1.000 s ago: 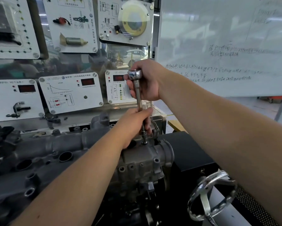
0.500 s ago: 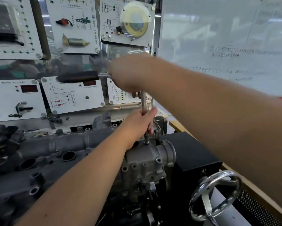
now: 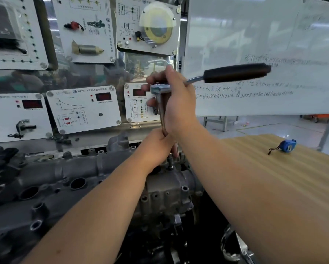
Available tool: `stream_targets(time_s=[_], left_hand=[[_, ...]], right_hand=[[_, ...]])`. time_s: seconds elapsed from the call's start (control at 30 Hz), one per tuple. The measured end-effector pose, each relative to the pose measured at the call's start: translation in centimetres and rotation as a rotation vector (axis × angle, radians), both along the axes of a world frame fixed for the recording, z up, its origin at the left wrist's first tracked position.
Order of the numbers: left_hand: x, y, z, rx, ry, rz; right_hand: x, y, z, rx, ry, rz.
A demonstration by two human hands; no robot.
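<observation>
Over the engine block, my right hand curls round the ratchet at its head, my left hand wraps the upright extension low down (steel, rigid, probably slick); the black grip should give better leverage.

Head view, close, forward and down

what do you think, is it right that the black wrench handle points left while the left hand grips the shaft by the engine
No. The head view shows the black wrench handle pointing right, not left. The left hand does grip the shaft by the engine.
</observation>
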State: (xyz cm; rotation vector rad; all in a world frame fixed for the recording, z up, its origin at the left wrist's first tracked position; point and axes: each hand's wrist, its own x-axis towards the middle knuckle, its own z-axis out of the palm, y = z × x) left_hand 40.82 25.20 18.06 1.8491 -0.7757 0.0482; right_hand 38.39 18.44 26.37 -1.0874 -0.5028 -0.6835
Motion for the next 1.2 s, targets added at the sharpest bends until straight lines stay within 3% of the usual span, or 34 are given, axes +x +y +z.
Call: stream_targets(time_s=[0.1,0.2,0.3,0.43,0.53,0.6,0.67,0.73,0.83,0.87,0.93,1.0,1.1,1.2], left_hand=[[0.3,-0.1,-0.2,0.04,-0.006,-0.026],[0.4,-0.3,-0.4,0.079,-0.08,-0.034],[0.6,-0.4,-0.5,0.112,-0.071,-0.016],[0.4,-0.2,-0.3,0.113,-0.06,-0.013],[0.1,-0.2,-0.4,0.151,-0.091,-0.006],[0.1,-0.3,-0.4,0.162,-0.092,0.001],[0.3,-0.2,-0.3,0.112,-0.058,0.015],[0.3,-0.2,-0.2,0.035,0.005,0.028],[0.2,-0.1,-0.1,-0.009,0.025,0.007],[0.1,-0.1,-0.1,-0.018,0.022,-0.002],[0.0,-0.1,0.0,-0.035,0.018,-0.007],[-0.1,-0.1,0.0,-0.026,0.01,0.005],[-0.1,-0.2,0.1,-0.025,0.004,-0.013],[-0.3,-0.4,0.0,0.009,-0.018,-0.046]], right_hand=[[-0.1,-1.2,0.5,0.072,0.225,0.319],[-0.1,-3.1,1.7,0.037,0.489,0.392],[-0.1,-4.5,3.9,-0.222,0.715,0.32],[-0.5,-3.8,7.7,-0.761,0.889,0.025],[-1.4,-2.2,9.9,-1.326,0.818,-0.269],[-1.9,-1.2,9.9,-1.726,0.588,-0.491],[-1.7,-0.7,8.7,-1.971,0.239,-0.8],[-1.4,-1.1,6.3,-1.838,-0.033,-0.926],[-0.9,-1.9,2.1,-1.18,-0.435,-0.882],[-0.9,-2.0,1.1,-0.919,-0.409,-0.795],[-1.0,-1.7,0.1,-0.466,-0.141,-0.539],[-1.0,-1.7,0.4,-0.203,0.041,-0.258],[-1.1,-2.2,0.9,0.051,0.259,0.279],[-1.3,-3.4,1.8,-0.001,0.532,0.397]])
